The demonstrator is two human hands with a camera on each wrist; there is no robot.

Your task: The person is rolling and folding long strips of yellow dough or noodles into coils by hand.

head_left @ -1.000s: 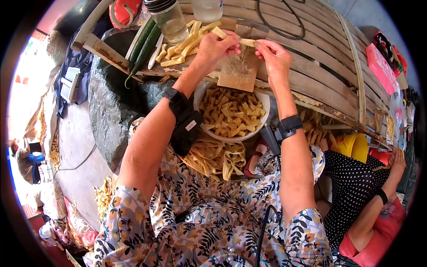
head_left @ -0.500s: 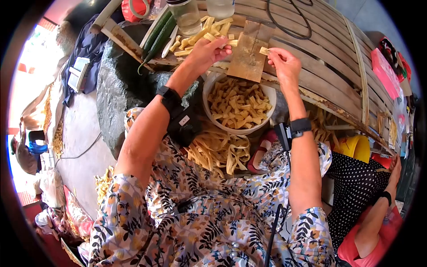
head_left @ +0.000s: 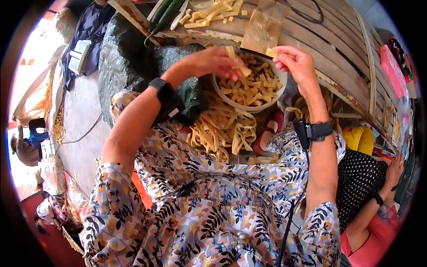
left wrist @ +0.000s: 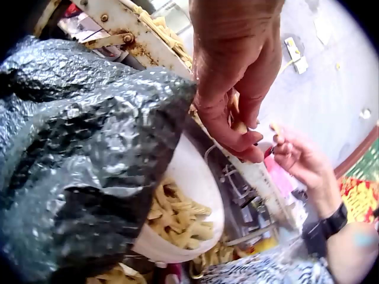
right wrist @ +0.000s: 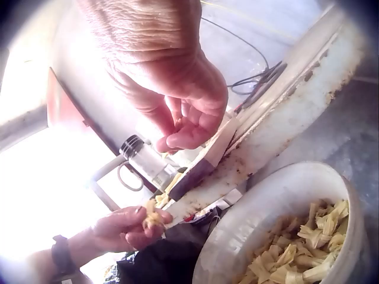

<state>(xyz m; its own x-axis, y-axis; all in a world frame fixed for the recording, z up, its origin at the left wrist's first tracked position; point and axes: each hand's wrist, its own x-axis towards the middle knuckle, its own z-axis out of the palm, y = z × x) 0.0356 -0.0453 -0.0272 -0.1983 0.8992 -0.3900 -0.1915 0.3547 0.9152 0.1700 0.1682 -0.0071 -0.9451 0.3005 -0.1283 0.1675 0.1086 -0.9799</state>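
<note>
In the head view the left hand (head_left: 217, 62) is over the left rim of a white bucket (head_left: 281, 89), holding pale yellow folded pieces (head_left: 245, 70) in its curled fingers. The right hand (head_left: 297, 64) pinches a small yellow piece (head_left: 271, 52) between thumb and fingers, just above the bucket's upper right side. Many similar knotted pieces (head_left: 255, 91) lie inside the bucket. A small wooden board (head_left: 262, 29) rests on the slatted bench beyond it. In the right wrist view, the left hand (right wrist: 133, 228) grips a yellow bundle (right wrist: 154, 219).
More yellow pieces (head_left: 215, 11) lie on the bench (head_left: 333, 49) beside green cucumbers (head_left: 167, 15). A dark plastic-covered mass (head_left: 120, 58) stands left of the bucket; long strips (head_left: 222, 129) hang below it. A yellow bucket (head_left: 358, 139) and another person's arm (head_left: 376, 200) are at the right.
The left hand has moved from above the bench down toward the bucket, with yellow pieces in it. The right hand keeps its small piece, and the hands have separated. The head view has shifted.
</note>
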